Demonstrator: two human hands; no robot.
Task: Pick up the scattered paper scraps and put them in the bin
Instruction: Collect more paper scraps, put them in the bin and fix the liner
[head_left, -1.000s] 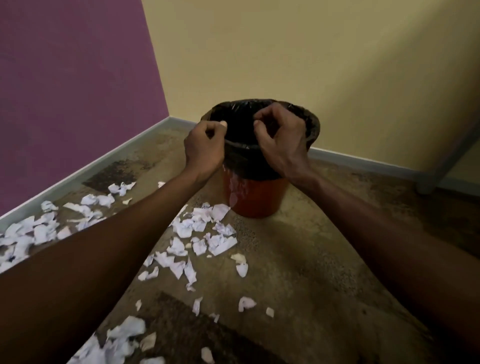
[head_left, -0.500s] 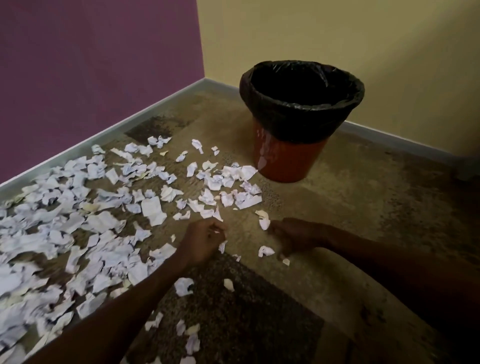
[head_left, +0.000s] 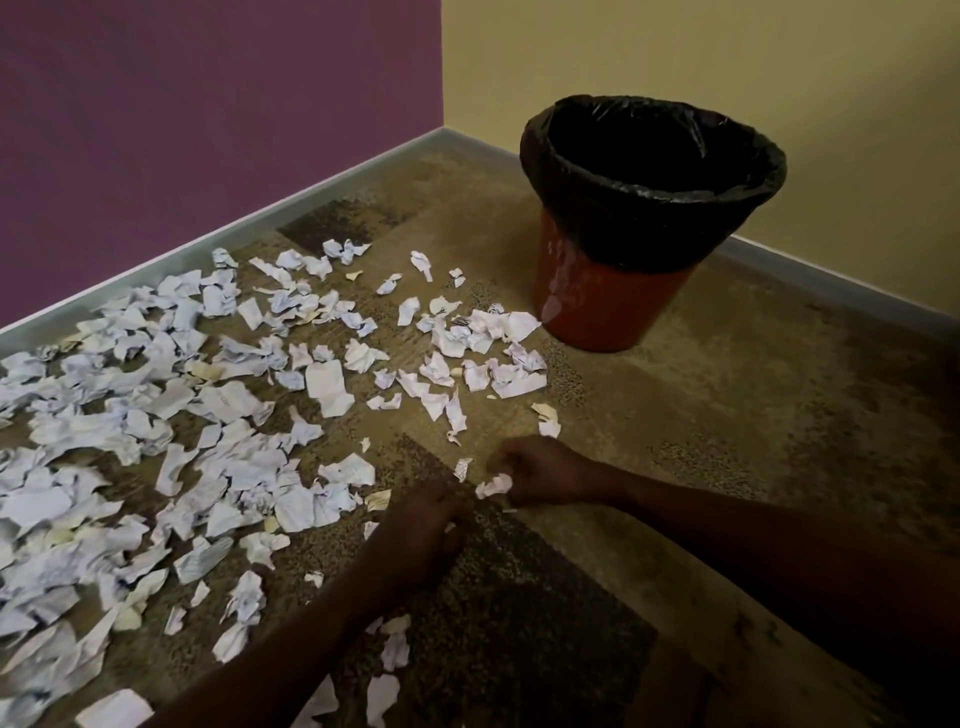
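Observation:
Several white paper scraps (head_left: 171, 431) lie scattered over the patterned carpet, thickest at the left. A red bin (head_left: 623, 291) with a black liner (head_left: 654, 171) stands upright near the corner, its inside dark. My right hand (head_left: 540, 470) is low over the carpet and pinches a crumpled scrap (head_left: 493, 486) in its fingertips. My left hand (head_left: 426, 519) is just to the left of it, fingers curled down at the carpet; what it holds is hidden. Both hands are well in front of the bin.
A purple wall (head_left: 208, 130) and a yellow wall (head_left: 779, 62) meet behind the bin, with a pale skirting board (head_left: 291, 200) along the floor. Bare carpet (head_left: 753, 441) stretches right of the hands and bin.
Both hands left the bin's rim and came down to the carpet. My right hand has taken hold of a crumpled scrap. The view swung left, showing more scraps.

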